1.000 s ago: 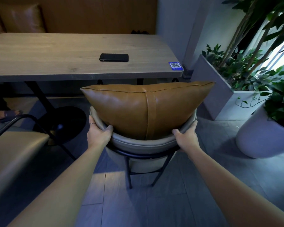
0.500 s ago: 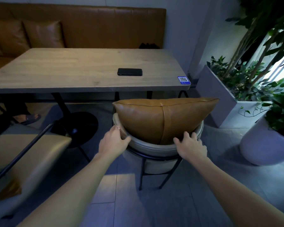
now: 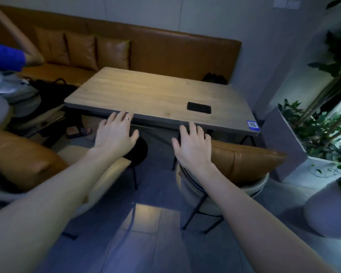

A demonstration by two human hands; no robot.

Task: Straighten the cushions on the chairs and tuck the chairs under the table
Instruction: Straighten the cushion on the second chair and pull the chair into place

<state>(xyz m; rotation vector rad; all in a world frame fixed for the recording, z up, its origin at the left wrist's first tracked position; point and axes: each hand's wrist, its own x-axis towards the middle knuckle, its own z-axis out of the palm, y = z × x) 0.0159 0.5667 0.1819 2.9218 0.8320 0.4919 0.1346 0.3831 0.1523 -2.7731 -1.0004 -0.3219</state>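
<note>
A round grey chair (image 3: 250, 191) stands at the right end of the wooden table (image 3: 146, 95), pushed up to its near edge, with a tan leather cushion (image 3: 244, 162) upright against its back. A second chair (image 3: 106, 174) with its own tan cushion (image 3: 18, 156) sits at the lower left, out from the table. My left hand (image 3: 115, 133) hovers open, fingers spread, between the two chairs in front of the table edge. My right hand (image 3: 193, 146) is open too, just left of the right chair's cushion, holding nothing.
A black phone (image 3: 198, 107) and a blue QR sticker (image 3: 253, 124) lie on the table. A tan bench (image 3: 165, 50) with cushions runs behind it. A seated person (image 3: 8, 75) is at the far left. Planters (image 3: 283, 142) and a round pot (image 3: 327, 211) crowd the right.
Both hands have let go of the right chair's back and lifted, fingers spread. The view has swung left, bringing the second chair and the seated person into sight.
</note>
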